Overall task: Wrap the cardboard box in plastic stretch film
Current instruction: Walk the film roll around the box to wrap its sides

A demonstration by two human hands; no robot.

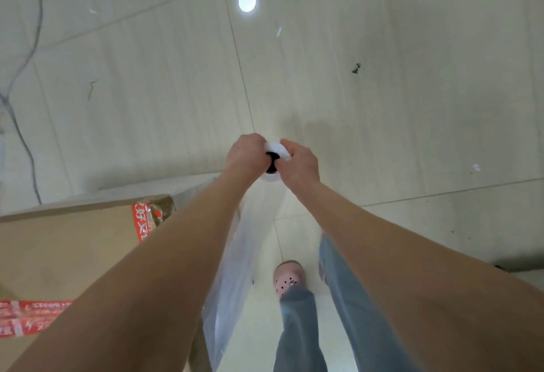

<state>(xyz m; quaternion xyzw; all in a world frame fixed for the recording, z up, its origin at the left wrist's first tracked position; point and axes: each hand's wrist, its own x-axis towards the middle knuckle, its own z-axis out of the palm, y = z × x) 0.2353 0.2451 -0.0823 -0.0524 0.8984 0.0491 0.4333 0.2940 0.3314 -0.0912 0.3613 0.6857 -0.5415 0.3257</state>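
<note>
The left hand (245, 152) and right hand (298, 162) are hiding most of the film roll (275, 147); the cardboard box (59, 253) is running off the left edge.

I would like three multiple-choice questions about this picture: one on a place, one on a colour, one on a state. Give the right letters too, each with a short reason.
1. Where is the cardboard box in the head view?
A) lower left
B) upper right
C) top centre

2. What colour is the tape on the box?
A) blue
B) red
C) green

3. What are the left hand and the right hand doing?
A) both hang empty
B) only one holds something
C) both grip the film roll

Answers:
1 A: its brown top fills the lower left corner, under the left forearm.
2 B: red strips with white print lie on it.
3 C: the fingers of both hands curl round the roll's upper end.
</note>
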